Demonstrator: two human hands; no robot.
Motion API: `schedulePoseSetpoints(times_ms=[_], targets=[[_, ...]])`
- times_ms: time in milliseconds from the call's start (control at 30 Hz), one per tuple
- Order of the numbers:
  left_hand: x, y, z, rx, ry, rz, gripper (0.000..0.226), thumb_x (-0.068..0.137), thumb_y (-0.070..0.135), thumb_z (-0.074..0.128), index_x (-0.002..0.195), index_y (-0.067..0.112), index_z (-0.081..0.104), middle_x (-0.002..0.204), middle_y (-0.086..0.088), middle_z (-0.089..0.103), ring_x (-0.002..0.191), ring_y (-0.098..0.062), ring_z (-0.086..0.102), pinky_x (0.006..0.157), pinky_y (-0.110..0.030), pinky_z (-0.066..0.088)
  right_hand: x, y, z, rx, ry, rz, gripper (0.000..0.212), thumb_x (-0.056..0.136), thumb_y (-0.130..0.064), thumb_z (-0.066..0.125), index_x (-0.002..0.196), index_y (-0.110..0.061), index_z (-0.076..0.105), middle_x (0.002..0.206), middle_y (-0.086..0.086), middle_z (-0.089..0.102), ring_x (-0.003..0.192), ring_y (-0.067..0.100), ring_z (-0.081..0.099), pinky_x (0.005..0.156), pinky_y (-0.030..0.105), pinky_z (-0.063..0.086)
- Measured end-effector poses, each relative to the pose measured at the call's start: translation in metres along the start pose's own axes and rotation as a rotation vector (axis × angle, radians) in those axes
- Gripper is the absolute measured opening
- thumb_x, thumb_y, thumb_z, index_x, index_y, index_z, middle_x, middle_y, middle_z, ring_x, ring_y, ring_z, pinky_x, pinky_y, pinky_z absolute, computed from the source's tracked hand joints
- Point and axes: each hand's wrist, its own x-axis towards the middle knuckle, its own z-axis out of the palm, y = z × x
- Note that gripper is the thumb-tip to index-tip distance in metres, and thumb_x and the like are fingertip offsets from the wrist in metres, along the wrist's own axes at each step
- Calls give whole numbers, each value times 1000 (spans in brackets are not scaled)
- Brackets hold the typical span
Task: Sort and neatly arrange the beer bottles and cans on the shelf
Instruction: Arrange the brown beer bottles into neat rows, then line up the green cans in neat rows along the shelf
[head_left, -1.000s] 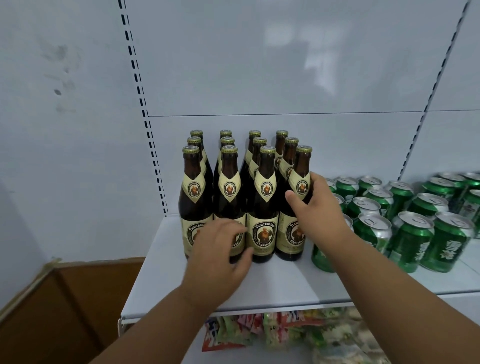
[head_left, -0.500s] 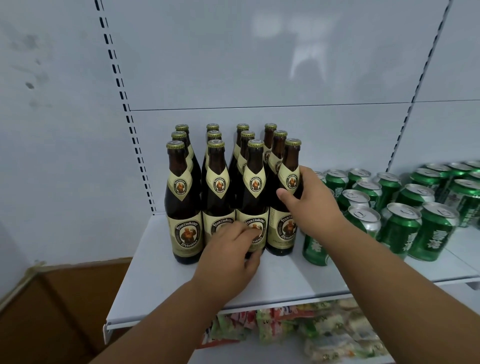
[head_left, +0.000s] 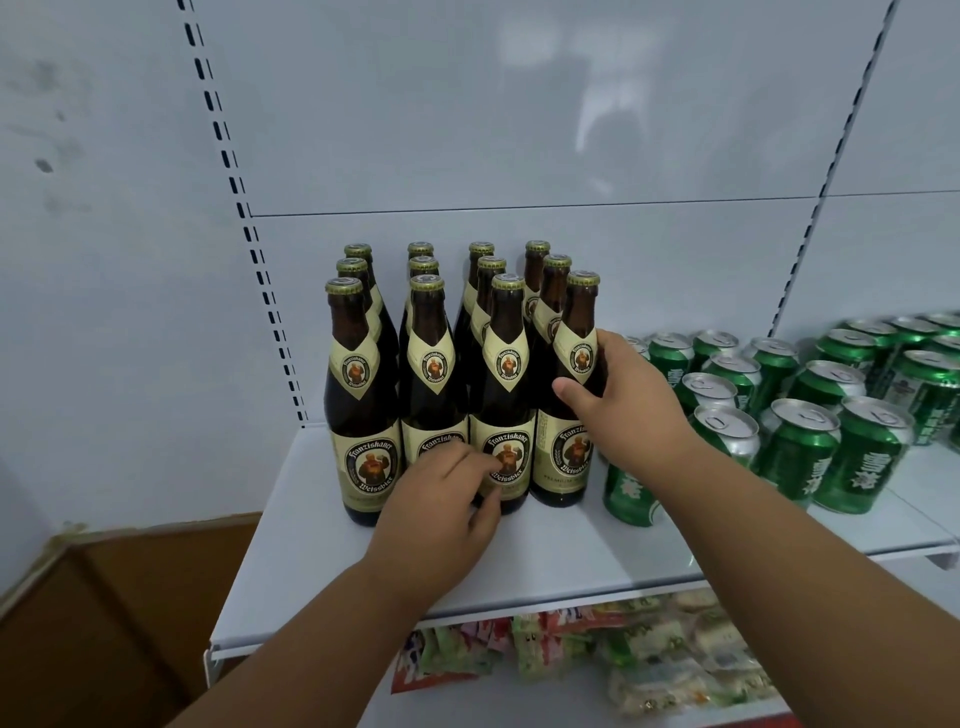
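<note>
While the brown bottles (head_left: 470, 374) stand in rows at the shelf's (head_left: 311, 561) left, the right hand (head_left: 631, 402) grips the front-right bottle (head_left: 569, 395) (steadying it, probably); the left hand's (head_left: 441, 501) fingertips touch front labels, squaring them, though contact is unclear.

The bottles (head_left: 431, 374) stand close together in rows on the left part of the shelf (head_left: 561, 551), up against the back wall (head_left: 519, 130). The cans (head_left: 800, 415) sit to their right. Snack bags (head_left: 623, 649) lie on the level below.
</note>
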Motion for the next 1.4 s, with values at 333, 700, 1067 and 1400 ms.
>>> schedulePoseSetpoints(times_ms=[333, 700, 1067, 1400], targets=[[4, 18, 5, -48, 2, 55, 16, 85, 20, 60, 95, 12, 70, 86, 2, 61, 81, -15, 55, 71, -28, 48, -3, 3, -12, -1, -18, 51, 54, 92, -37, 62, 141, -23, 44, 125, -9, 62, 113, 12, 59, 97, 36, 49], [55, 106, 57, -337, -93, 152, 26, 90, 13, 59, 116, 10, 63, 113, -3, 55, 104, -17, 52, 90, -27, 41, 22, 42, -91, -393, -313, -51, 11, 91, -19, 63, 98, -23, 70, 89, -11, 68, 81, 3, 62, 70, 14, 46], [150, 144, 90, -134, -203, -146, 22, 91, 11, 51, 104, 21, 65, 100, 4, 59, 90, -13, 53, 80, -33, 48, 93, 112, -124, -287, -420, -216, 8, 85, -16, 70, 91, -22, 71, 83, -10, 70, 78, 7, 64, 72, 21, 50], [225, 127, 113, 134, -367, -410, 26, 93, 11, 51, 113, 22, 62, 114, 0, 58, 103, -18, 54, 85, -29, 44, 167, 151, -114, -422, -481, -381, 15, 87, -26, 68, 101, -22, 67, 92, -9, 58, 88, 13, 56, 72, 23, 35]])
